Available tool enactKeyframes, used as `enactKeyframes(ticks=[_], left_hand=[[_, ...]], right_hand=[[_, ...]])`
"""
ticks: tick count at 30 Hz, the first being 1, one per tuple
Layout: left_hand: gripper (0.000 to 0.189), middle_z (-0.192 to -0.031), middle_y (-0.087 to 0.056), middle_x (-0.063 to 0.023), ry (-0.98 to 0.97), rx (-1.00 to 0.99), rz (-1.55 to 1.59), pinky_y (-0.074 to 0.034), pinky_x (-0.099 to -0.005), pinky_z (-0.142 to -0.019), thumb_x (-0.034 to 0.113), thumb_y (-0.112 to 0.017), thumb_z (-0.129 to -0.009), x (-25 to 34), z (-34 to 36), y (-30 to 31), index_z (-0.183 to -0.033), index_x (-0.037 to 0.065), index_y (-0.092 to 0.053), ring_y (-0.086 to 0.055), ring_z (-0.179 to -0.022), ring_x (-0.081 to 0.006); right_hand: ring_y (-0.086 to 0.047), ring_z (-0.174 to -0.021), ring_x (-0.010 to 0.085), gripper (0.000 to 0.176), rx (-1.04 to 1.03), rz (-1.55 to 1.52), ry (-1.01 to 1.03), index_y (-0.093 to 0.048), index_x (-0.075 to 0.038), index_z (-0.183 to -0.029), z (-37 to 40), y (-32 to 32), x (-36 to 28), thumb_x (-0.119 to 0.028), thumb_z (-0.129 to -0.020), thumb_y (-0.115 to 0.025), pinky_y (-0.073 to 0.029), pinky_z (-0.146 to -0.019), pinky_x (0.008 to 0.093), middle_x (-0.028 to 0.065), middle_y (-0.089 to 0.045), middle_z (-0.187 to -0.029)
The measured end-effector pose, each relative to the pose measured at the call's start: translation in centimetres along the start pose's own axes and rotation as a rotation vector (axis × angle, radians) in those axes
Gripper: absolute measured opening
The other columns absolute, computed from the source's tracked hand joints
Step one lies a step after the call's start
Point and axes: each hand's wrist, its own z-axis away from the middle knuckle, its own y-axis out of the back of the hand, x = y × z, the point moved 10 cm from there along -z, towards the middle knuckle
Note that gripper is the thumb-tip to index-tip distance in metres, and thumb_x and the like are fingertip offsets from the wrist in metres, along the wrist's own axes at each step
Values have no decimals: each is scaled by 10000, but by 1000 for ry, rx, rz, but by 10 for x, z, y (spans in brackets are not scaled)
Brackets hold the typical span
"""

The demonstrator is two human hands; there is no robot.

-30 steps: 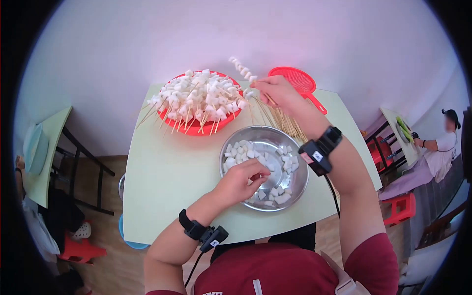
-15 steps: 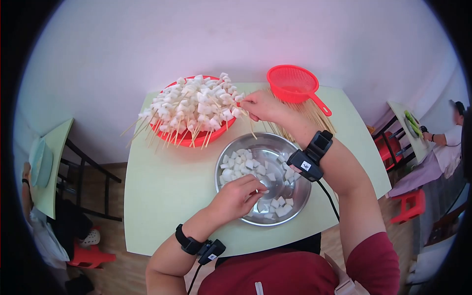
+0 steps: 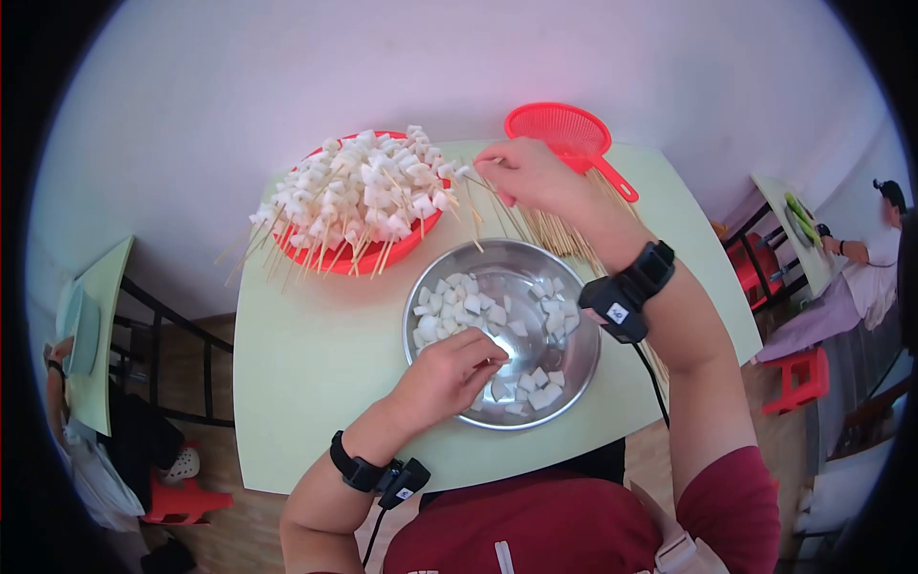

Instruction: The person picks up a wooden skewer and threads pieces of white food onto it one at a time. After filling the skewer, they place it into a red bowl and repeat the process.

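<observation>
Pale green surface [image 3: 316, 354]: near, left hand [image 3: 449, 368] curled shut among white cubes [image 3: 459, 304] in round steel bowl [image 3: 497, 247]; far, right hand [image 3: 535, 177] pinching thin bamboo skewer [image 3: 475, 180] between fingers.

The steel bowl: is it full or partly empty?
Partly empty. The steel bowl holds only a loose, shallow layer of white cubes, with bare metal showing between them. The left hand rests inside it.

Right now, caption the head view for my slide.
Left hand in the steel bowl of white cubes; right hand at bare skewers beside the loaded red basket.
</observation>
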Motion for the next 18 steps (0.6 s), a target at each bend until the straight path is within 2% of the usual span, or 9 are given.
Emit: enactKeyframes(ticks=[3, 7, 9, 11, 13, 15, 16, 17, 18], left_hand=[[154, -872, -594, -95, -12, 3, -4, -516, -281, -683, -55, -635, -770, 5, -2, 2, -910, 8, -620, -615, -785, -206], [188, -855, -603, -97, -32, 20, -69, -496, -287, -685, -84, -640, -741, 7, -2, 2, -907, 1, -621, -601, -784, -216], [187, -841, -604, -95, -40, 17, -26, -485, -283, -678, -85, -645, -732, 9, -3, -1, -898, -1, -621, -598, -777, -215], [146, -822, -588, -104, -30, 53, -54, -489, -289, -636, -61, -636, -758, 10, -4, 2, -888, 3, -618, -601, -726, -229], [160, -821, -591, -104, 6, 40, -18, -487, -275, -646, -81, -632, -748, 11, -5, 0, -889, -6, -620, -605, -733, -206], [188, -829, -599, -84, 71, 50, -33, -496, -241, -680, -97, -640, -727, 3, -6, 1, -892, -7, -628, -608, -759, -159], [178, -857, -596, -73, 104, 58, -10, -502, -238, -706, -96, -636, -739, -5, -5, 0, -891, -5, -626, -602, -784, -142], [178, -857, -596, -73, 95, 28, -8, -502, -238, -706, -96, -636, -739, -5, -2, -5, -891, -5, -626, -602, -784, -142], [166, -861, -601, -79, 114, 72, 12, -504, -241, -703, -93, -635, -743, -8, -2, -2, -888, -11, -623, -605, -779, -148]], right_hand=[[-451, -453, 45, 216, 31, -91, -31, -631, -28, -987, 42, 28, 7, -199, -898, -533, -342, -416, 212, -9, -529, -564], [-429, -450, 26, 220, 30, -165, -145, -618, -25, -1012, 118, 58, 58, -198, -909, -530, -314, -406, 188, -26, -515, -559], [-423, -447, 25, 223, 8, -146, -328, -612, -21, -1026, 167, 66, 99, -196, -912, -534, -305, -404, 175, -31, -511, -564], [-425, -451, 25, 218, 37, -184, -417, -613, -24, -1024, 218, 78, 133, -193, -910, -535, -311, -407, 175, -31, -514, -573], [-427, -455, 26, 213, 61, -231, -502, -615, -27, -1022, 263, 81, 159, -189, -908, -537, -317, -410, 174, -30, -518, -582], [-433, -465, 23, 211, 204, -209, -562, -615, -21, -1012, 299, 93, 181, -187, -903, -544, -328, -420, 174, -26, -531, -609], [-534, -582, 87, 213, 259, -147, -611, -638, -31, -985, 314, 102, 197, -180, -840, -594, -428, -507, 227, 30, -589, -671], [-534, -582, 87, 213, 280, -158, -631, -638, -31, -985, 327, 101, 210, -180, -840, -594, -428, -507, 227, 30, -589, -671], [-565, -627, 135, 200, 308, 51, -535, -647, -36, -945, 330, 112, 211, -172, -807, -598, -453, -552, 262, 51, -606, -694]])
